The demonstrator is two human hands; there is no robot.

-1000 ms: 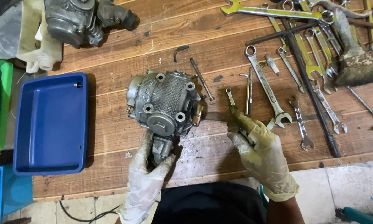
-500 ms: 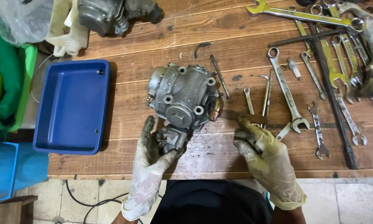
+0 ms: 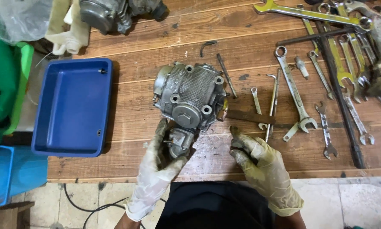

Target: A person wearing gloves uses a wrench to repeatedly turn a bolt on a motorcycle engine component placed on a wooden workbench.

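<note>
On the wooden bench (image 3: 156,38) sat a grey engine part (image 3: 189,95), roughly mid-table, with a smaller fitting hanging off its near edge. The left hand (image 3: 158,169) (in a dirty pale glove) was wrapped around that fitting, fingers closed on it from below. The right hand (image 3: 260,163), gloved too, rested on the boards just beside, fingers loosely curled; whether it pinched anything I could not tell. A blue tray (image 3: 50,140) lay to the left of the part. Spanners (image 3: 296,93) were spread to the right, well apart from both hands. Another engine piece (image 3: 110,15) stood at the far edge.
</note>
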